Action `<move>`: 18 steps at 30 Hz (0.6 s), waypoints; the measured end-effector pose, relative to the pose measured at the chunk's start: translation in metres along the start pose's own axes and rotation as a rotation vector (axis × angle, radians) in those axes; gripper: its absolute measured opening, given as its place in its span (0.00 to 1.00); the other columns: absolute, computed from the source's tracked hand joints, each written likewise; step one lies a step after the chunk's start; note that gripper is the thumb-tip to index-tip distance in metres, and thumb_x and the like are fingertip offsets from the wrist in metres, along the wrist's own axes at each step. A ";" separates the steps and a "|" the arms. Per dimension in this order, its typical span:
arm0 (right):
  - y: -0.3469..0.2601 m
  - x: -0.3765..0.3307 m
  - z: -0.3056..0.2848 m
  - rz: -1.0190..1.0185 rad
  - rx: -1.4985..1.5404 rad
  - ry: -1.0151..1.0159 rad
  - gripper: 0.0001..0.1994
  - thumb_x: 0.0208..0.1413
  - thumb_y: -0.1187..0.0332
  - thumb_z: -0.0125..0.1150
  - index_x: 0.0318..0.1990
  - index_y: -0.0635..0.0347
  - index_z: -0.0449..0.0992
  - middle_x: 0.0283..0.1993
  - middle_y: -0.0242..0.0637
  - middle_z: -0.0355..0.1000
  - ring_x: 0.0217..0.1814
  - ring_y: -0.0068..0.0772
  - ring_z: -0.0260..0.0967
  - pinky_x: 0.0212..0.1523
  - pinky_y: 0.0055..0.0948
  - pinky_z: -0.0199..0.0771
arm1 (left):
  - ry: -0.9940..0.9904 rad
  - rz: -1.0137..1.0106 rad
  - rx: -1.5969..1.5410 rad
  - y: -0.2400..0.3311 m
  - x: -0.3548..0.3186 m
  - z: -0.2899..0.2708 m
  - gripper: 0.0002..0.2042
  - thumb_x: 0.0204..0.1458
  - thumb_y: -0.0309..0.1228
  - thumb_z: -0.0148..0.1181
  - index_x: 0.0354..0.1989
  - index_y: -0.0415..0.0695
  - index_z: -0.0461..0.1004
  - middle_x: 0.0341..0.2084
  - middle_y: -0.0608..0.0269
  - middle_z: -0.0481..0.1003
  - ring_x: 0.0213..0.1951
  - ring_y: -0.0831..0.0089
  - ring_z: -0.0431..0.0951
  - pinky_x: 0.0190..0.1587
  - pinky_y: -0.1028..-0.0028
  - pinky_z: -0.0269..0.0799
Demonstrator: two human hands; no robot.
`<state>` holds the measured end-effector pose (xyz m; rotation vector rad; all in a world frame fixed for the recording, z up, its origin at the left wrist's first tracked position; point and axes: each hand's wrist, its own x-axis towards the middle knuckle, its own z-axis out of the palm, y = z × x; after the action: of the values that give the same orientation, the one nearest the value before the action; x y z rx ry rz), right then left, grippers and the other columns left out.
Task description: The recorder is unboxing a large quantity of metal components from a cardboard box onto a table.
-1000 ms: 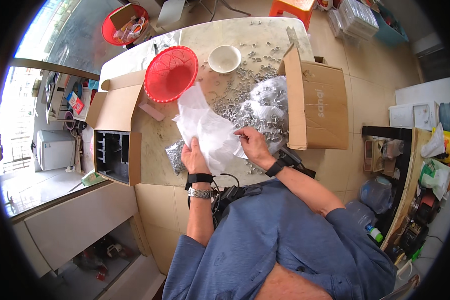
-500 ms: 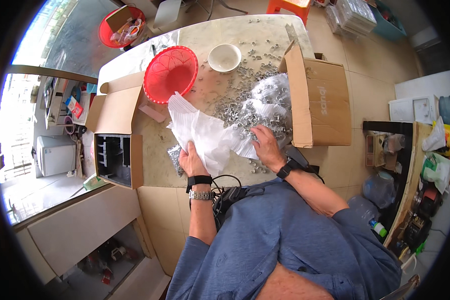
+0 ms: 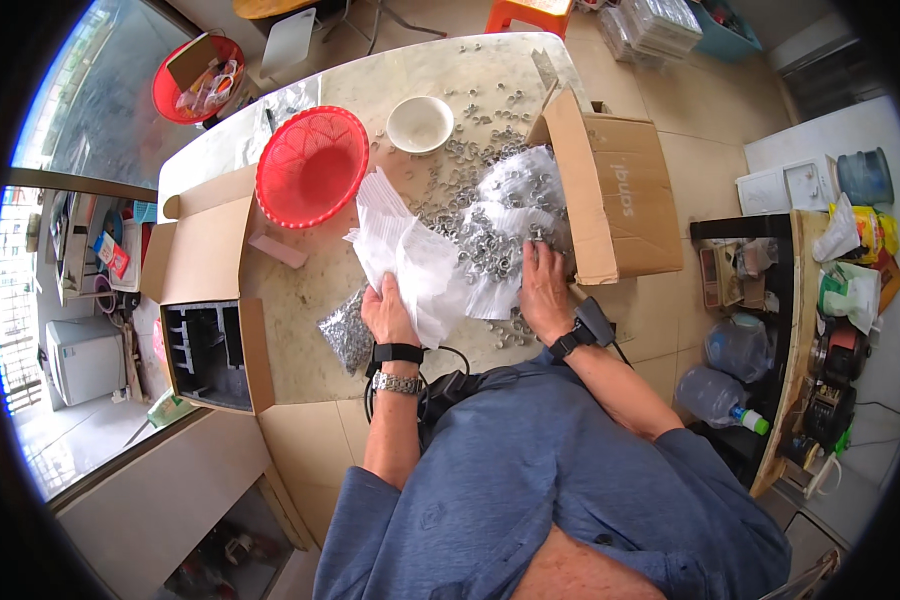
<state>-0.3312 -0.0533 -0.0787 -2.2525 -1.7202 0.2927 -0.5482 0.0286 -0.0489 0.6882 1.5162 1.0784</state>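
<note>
My left hand [image 3: 388, 312] grips the crinkled white plastic wrapping [image 3: 410, 265] near its lower left edge, thumb on top. The sheet rises from the hand and stretches right, toward a heap of small grey ring-like metal pieces [image 3: 490, 250]. On the right side of that heap lies my right hand [image 3: 545, 292], fingers stretched out and touching the pieces. More white wrapping [image 3: 515, 180] shows under and among the metal behind it. Just left of my left hand, a clear bag [image 3: 345, 332] full of small grey pieces rests on the table.
A cardboard box [image 3: 630, 195] lies open toward the heap on the right. A red plastic basket [image 3: 312, 168] and a white bowl [image 3: 420, 125] stand farther back. At left is an open carton [image 3: 210, 340] with black dividers. Loose metal pieces are scattered across the table [image 3: 310, 285].
My right hand has shifted down onto the heap's right side, its fingers straighter. The wrapping in my left hand has swung slightly upright, and more of the clear bag shows. The whole view has turned.
</note>
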 end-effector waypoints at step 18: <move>-0.012 0.013 0.007 -0.138 0.325 0.137 0.17 0.45 0.81 0.53 0.44 0.61 0.76 0.44 0.39 0.67 0.48 0.45 0.61 0.50 0.37 0.63 | -0.086 -0.055 0.058 -0.037 0.004 -0.003 0.11 0.58 0.30 0.54 0.41 0.32 0.73 0.35 0.60 0.77 0.33 0.77 0.75 0.37 0.75 0.71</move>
<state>-0.3405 -0.0374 -0.0808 -1.8702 -1.6155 0.3505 -0.5475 0.0154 -0.0842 0.7196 1.4884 0.9551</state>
